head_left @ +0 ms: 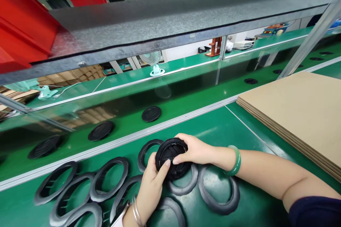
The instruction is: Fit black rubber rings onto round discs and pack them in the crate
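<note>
Both hands hold one round black plastic part (pixel 174 153), a disc-like piece with a raised rim and curved ribs inside. My left hand (pixel 153 184) grips its lower left edge, the thumb pressed on its inner face. My right hand (pixel 193 150) is closed on its upper right edge, thumb also near the middle. Beneath and around it, several black rings lie on the green table, among them one ring (pixel 234 198) to the right, one ring (pixel 96 188) to the left and one ring (pixel 141 152) just behind. The underside of the held part is hidden.
Beyond a metal rail (pixel 128 135) runs a green conveyor belt (pixel 183 103) carrying several black discs, including one disc (pixel 151 114). Cardboard sheets (pixel 295 103) are stacked at the right. A metal shelf (pixel 160 17) crosses overhead, with a red bin (pixel 23 25) at its left end.
</note>
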Demonstrator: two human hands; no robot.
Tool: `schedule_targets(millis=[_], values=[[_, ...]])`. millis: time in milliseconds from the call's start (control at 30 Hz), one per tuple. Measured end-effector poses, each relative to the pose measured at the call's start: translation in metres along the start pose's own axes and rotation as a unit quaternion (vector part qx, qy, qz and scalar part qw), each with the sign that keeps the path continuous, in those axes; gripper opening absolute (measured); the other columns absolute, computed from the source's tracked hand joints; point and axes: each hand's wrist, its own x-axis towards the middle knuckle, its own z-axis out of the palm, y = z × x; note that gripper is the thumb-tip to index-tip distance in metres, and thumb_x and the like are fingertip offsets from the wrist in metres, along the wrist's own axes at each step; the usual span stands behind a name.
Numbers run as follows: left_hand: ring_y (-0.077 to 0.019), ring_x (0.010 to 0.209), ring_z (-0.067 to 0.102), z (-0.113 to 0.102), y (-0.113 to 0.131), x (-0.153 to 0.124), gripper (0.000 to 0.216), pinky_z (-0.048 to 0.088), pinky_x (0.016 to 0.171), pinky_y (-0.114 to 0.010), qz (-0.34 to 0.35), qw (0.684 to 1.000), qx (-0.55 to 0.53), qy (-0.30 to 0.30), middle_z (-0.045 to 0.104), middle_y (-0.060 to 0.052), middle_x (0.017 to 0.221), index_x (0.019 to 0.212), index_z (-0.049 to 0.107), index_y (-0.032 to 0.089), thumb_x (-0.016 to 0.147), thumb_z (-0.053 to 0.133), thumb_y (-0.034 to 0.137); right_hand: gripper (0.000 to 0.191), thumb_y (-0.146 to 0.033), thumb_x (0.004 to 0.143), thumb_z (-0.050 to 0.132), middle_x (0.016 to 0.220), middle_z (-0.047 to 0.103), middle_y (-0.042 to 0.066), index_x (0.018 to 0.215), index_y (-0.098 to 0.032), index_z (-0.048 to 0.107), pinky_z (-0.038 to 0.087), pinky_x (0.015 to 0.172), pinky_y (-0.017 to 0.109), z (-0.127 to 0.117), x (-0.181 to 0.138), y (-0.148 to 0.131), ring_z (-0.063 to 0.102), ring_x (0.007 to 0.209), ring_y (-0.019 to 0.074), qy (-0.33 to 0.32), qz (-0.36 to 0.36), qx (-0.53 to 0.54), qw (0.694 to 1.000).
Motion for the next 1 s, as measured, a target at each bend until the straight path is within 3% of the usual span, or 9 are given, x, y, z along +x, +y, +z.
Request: schedule_targets(millis=[200,267,333,433,467,633,700,833,1000], values=[[-0.0289,0.104,0.064,0.001,-0.005,-0.001,0.038,0.055,0.085,-0.037,-0.016,1.000,0.001,0.002,0.068,-0.007,0.110,0.109,0.059,0.022,0.084,0.065,0.050,0.040,-0.015,0.059,0.086,0.088,0.068,-0.001,0.090,-0.017,0.062,0.051,0.073,0.030,0.007,-0.002,-0.004,0.064,0.082,0.0195,0.040,0.013,-0.079,0.996],[-0.0292,0.099,0.068,0.001,-0.007,-0.001,0.047,0.057,0.082,-0.041,-0.034,0.998,-0.037,-0.029,0.068,-0.009,0.111,0.120,0.053,0.022,0.085,0.061,0.052,0.041,-0.018,0.058,0.088,0.088,0.068,-0.001,0.091,-0.017,0.063,0.051,0.074,0.031,-0.005,0.008,-0.007,0.064,0.082,0.0203,0.024,-0.007,-0.090,0.996],[-0.0278,0.095,0.070,0.000,-0.008,0.001,0.051,0.057,0.082,-0.043,-0.031,0.996,-0.064,-0.057,0.068,-0.012,0.113,0.129,0.045,0.022,0.088,0.057,0.051,0.038,-0.023,0.065,0.084,0.091,0.069,0.000,0.097,-0.018,0.065,0.051,0.080,0.033,-0.031,0.026,-0.009,0.064,0.086,0.0215,0.080,-0.062,-0.132,0.986],[-0.0245,0.096,0.068,-0.003,-0.012,0.004,0.043,0.055,0.086,-0.043,0.021,0.999,0.011,-0.034,0.065,-0.013,0.116,0.124,0.046,0.022,0.090,0.058,0.044,0.031,-0.030,0.086,0.066,0.108,0.068,0.006,0.115,-0.020,0.064,0.045,0.096,0.043,-0.087,0.061,0.001,0.061,0.105,0.0255,0.255,-0.136,-0.281,0.915],[-0.0239,0.096,0.066,-0.005,-0.014,0.006,0.038,0.054,0.088,-0.043,0.042,0.997,0.061,-0.016,0.064,-0.012,0.115,0.121,0.048,0.022,0.089,0.059,0.041,0.034,-0.030,0.090,0.062,0.116,0.066,0.009,0.122,-0.021,0.063,0.041,0.102,0.047,-0.105,0.072,0.009,0.057,0.114,0.0280,0.268,-0.131,-0.347,0.889],[-0.0275,0.107,0.059,-0.015,-0.024,0.014,0.033,0.048,0.097,-0.052,0.120,0.960,0.253,0.021,0.061,-0.010,0.116,0.117,0.054,0.024,0.086,0.061,0.033,0.064,-0.054,0.094,0.053,0.155,0.033,0.010,0.148,-0.023,0.041,0.014,0.117,0.058,-0.157,0.094,0.065,0.015,0.147,0.0341,0.167,-0.009,-0.562,0.810],[-0.0288,0.110,0.059,-0.016,-0.027,0.016,0.032,0.048,0.098,-0.053,0.126,0.952,0.278,0.003,0.061,-0.010,0.116,0.116,0.055,0.024,0.086,0.061,0.031,0.069,-0.060,0.096,0.047,0.159,0.022,0.007,0.153,-0.024,0.033,0.012,0.118,0.056,-0.158,0.094,0.080,0.007,0.149,0.0313,0.155,-0.005,-0.575,0.804],[-0.0287,0.115,0.057,-0.013,-0.023,0.015,0.032,0.045,0.103,-0.053,0.126,0.949,0.288,-0.029,0.060,-0.010,0.120,0.117,0.055,0.024,0.087,0.060,0.032,0.073,-0.063,0.094,0.049,0.160,0.021,0.009,0.153,-0.022,0.033,0.012,0.119,0.052,-0.156,0.094,0.086,0.005,0.149,0.0293,0.163,-0.027,-0.552,0.817],[-0.0262,0.116,0.058,-0.011,0.011,-0.003,0.031,0.047,0.103,-0.046,0.114,0.953,0.275,-0.065,0.062,-0.007,0.123,0.116,0.057,0.025,0.086,0.061,0.029,0.074,-0.061,0.092,0.052,0.157,0.027,0.010,0.150,-0.018,0.039,0.016,0.121,0.049,-0.162,0.086,0.089,0.007,0.149,0.0280,0.162,-0.082,-0.486,0.855]])
